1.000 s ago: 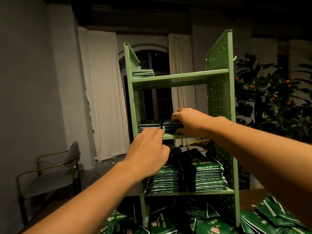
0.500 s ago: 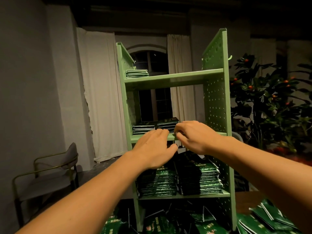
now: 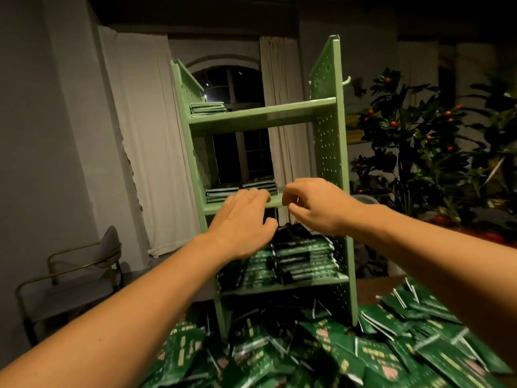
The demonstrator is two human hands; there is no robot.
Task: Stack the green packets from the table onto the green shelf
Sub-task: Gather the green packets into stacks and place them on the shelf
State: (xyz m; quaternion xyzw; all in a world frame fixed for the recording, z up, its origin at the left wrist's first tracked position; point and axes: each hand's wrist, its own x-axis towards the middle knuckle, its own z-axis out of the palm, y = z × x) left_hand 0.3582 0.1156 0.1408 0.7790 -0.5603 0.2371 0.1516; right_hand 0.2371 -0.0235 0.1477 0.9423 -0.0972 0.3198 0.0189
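Judging by their look, the green packets [image 3: 330,357] heaped across the bottom of the frame are thin, flat foil or plastic sachets: light, a little floppy, and probably slick on their printed faces. They lie overlapping at all angles on the table [image 3: 372,287], whose bare wood shows only at the lower right behind the heap. A loose single packet would likely bend if pinched at one corner, so the safer hold is across the short sides of a small squared-up bundle, thumb under and fingers over, keeping the edges flush so none slides out.

The green shelf [image 3: 330,152] stands mid-frame on the table. Its bottom level carries two tall stacks [image 3: 302,261], the middle level two short stacks [image 3: 240,189] toward the left, and the top level one small stack [image 3: 208,108] at its left end.

Both hands hover in front of the middle level's front edge. The left hand [image 3: 240,222] is flat and relaxed, palm down, with nothing in it. The right hand [image 3: 316,208] has its fingers [image 3: 291,189] loosely curled, and I see no packet held between them. Neither hand touches a stack. The short middle stacks look easy to knock askew, so fresh bundles should be lowered on flat rather than pushed in.
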